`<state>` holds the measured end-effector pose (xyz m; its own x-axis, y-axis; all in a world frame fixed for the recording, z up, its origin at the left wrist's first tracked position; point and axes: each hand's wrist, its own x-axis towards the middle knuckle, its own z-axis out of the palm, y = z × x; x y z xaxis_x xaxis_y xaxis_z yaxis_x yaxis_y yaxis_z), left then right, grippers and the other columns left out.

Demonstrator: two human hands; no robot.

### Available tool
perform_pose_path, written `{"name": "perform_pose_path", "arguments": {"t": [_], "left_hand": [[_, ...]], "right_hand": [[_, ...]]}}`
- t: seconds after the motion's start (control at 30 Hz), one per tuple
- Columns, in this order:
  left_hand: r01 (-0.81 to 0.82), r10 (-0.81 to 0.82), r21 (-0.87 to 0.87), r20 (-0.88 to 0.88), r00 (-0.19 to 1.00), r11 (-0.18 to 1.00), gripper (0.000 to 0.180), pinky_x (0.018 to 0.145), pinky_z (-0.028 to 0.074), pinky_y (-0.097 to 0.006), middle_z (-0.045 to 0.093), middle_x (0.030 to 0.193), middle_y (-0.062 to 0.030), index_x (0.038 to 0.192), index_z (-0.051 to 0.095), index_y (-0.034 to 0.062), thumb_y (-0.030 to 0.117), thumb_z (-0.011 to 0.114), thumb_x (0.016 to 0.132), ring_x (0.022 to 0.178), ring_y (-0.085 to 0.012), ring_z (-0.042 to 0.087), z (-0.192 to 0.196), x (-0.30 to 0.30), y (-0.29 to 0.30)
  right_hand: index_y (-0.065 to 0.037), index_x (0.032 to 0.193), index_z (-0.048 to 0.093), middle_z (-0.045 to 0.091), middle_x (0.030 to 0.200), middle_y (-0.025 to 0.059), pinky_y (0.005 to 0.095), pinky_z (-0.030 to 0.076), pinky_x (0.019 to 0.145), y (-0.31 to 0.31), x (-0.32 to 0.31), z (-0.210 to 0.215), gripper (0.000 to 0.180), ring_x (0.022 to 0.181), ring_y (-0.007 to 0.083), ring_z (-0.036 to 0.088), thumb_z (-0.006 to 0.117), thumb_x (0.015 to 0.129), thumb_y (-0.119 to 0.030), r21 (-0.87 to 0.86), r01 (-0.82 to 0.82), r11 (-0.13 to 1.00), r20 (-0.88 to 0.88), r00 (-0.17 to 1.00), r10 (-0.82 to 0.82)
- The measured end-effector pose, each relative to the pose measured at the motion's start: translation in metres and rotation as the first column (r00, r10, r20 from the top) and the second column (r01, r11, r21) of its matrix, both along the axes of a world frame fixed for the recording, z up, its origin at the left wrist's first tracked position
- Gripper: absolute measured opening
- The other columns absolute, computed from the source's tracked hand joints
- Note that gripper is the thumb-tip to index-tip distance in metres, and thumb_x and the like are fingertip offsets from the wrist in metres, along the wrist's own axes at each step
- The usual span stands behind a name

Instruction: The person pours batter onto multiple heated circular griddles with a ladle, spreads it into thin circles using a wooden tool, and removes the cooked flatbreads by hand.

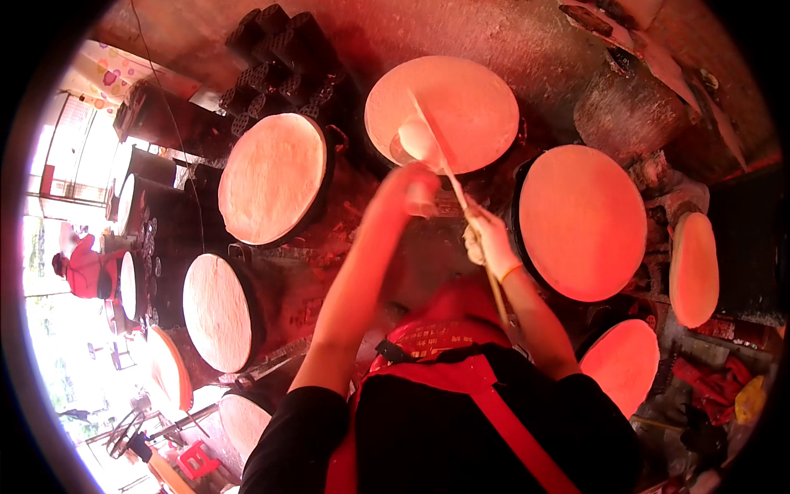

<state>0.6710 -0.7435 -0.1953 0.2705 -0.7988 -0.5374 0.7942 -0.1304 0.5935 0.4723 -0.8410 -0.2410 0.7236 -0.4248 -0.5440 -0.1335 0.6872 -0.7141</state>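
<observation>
1. from my overhead view, the left hand (411,191) and forearm are bare below a short black sleeve (288,428).
2. the right hand (491,239) is bare; a thin orange band (511,271) circles its wrist.
3. a red apron (444,346) with pale printing covers the chest.
4. red straps (510,436) cross a black shirt.

Rough stained wall (510,41) in red light, bright daylight at the open left side (62,165) — dark stacked crates (276,49)

A pale sheet (111,76) patterned with coloured shapes is seen at upper left, beside the bright opening.
</observation>
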Motion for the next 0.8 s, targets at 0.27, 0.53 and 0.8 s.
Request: {"name": "perform_pose_path", "arguments": {"t": [0.27,0.53,0.8], "left_hand": [[-0.169,0.156,0.041,-0.635,0.756,0.985,0.015,0.035,0.031,-0.016,0.041,0.069,-0.0003,0.104,0.045,-0.0034,0.01,0.048,0.097,0.048,-0.0046,0.037,0.049,-0.012,0.105],[-0.492,0.137,-0.143,-0.861,0.49,0.859,0.022,0.034,0.031,-0.016,0.039,0.071,-0.0036,0.111,0.043,-0.0043,0.014,0.038,0.101,0.05,-0.0067,0.039,0.077,-0.032,0.263],[-0.784,0.811,0.248,-0.013,0.584,0.569,0.01,0.032,0.027,-0.017,0.04,0.065,0.0014,0.098,0.046,0.0057,0.016,0.046,0.098,0.044,-0.0036,0.035,0.097,-0.054,0.405]], "right_hand": [[-0.007,0.126,0.057,0.062,0.079,0.0061,0.0259,0.045,0.057,-0.05,-0.016,-0.055,0.035,0.065,0.0153,0.059,0.055,0.095,-0.023,-0.874,-0.033,0.484,-0.118,0.982,-0.145],[-0.004,0.136,0.046,0.061,0.124,0.0098,0.0275,0.045,0.091,0.043,0.01,0.002,0.049,0.101,0.0138,0.06,0.06,0.091,-0.017,-0.911,-0.14,0.388,-0.133,0.99,0.046],[-0.006,0.093,0.062,0.056,0.063,0.0033,0.0317,0.043,0.052,0.13,0.15,-0.01,0.016,0.056,0.0145,0.054,0.057,0.089,-0.021,-0.777,-0.475,0.413,-0.217,0.818,0.533]]}}
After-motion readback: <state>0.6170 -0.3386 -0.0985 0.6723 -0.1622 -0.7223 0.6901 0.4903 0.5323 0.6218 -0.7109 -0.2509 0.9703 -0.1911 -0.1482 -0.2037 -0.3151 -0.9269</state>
